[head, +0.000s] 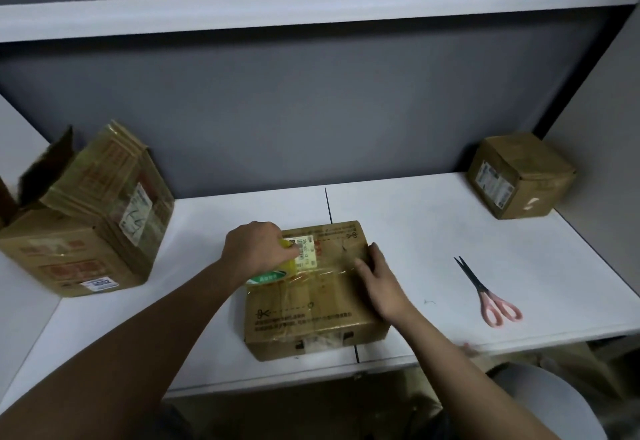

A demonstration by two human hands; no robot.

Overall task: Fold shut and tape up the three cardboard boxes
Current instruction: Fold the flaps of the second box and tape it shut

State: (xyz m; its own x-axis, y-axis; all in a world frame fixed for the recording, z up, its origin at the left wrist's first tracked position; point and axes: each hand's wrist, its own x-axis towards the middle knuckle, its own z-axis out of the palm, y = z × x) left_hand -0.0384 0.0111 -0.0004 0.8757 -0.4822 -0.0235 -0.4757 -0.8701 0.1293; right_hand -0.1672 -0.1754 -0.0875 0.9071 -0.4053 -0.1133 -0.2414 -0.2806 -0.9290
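Observation:
A flat cardboard box [311, 304] lies shut in front of me on the white table [415, 231]. My left hand [254, 249] grips a roll of clear tape [273, 273] with a yellow and green core at the box's left top edge. A strip of tape runs from the roll across the box top toward the right. My right hand [379, 282] rests with straight fingers on the right end of that strip. A large box [86, 217] stands at the left with a flap up. A small shut box [519, 176] sits at the far right.
Pink-handled scissors [488, 292] lie on the table to the right of the flat box. A grey partition wall [311, 110] closes the back, with a white shelf above. A round grey seat [547, 401] shows below the table's front edge at the right.

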